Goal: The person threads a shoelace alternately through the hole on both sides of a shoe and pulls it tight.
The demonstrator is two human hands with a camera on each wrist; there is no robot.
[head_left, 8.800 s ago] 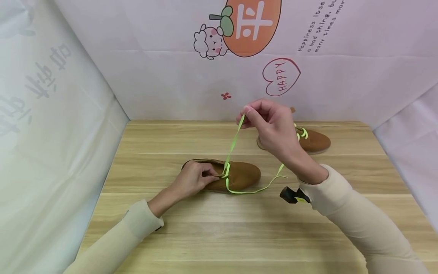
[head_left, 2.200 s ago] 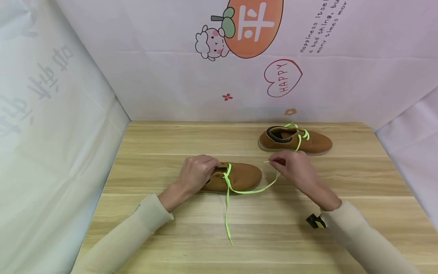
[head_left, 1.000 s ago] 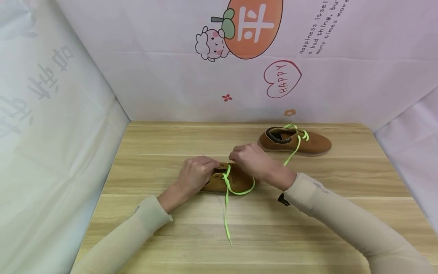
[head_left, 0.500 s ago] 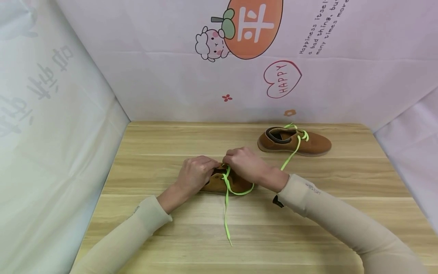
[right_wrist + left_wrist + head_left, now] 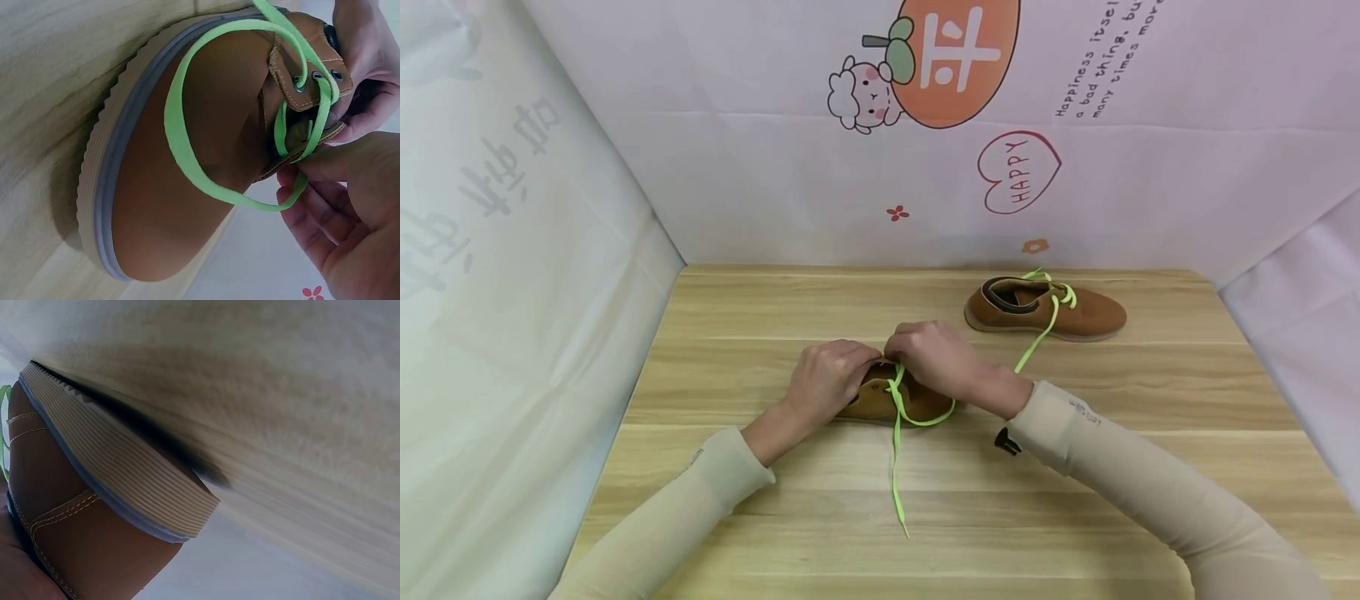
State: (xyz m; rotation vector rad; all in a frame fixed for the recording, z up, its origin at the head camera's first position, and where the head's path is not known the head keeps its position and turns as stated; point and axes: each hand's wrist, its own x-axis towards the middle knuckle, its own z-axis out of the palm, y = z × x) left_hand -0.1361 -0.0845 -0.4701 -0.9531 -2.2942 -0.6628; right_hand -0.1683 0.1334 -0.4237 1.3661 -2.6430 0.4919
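A brown shoe (image 5: 917, 402) lies on the wooden table, toe to the right, part-laced with a neon green shoelace (image 5: 898, 417). One lace end hangs toward the table's front; in the right wrist view another stretch loops over the toe to my right fingers. My left hand (image 5: 827, 379) grips the shoe's far eyelet flap, its fingertips partly hidden. Right beside it, my right hand (image 5: 936, 358) pinches the lace against that flap. The right wrist view shows both hands meeting at the flap (image 5: 275, 170). Ribbed sole (image 5: 125, 456) and brown heel fill the left wrist view.
A matching brown shoe (image 5: 1093, 315) with green laces sits at the back right, one lace (image 5: 1037, 343) trailing toward my right wrist. Printed white cloth (image 5: 760, 183) rises behind the wooden table (image 5: 820, 533) and at both sides.
My right hand lowered from pulling a lace high, then carried a lace end left to the far flap. My left hand shifted from the near flap to the far one.
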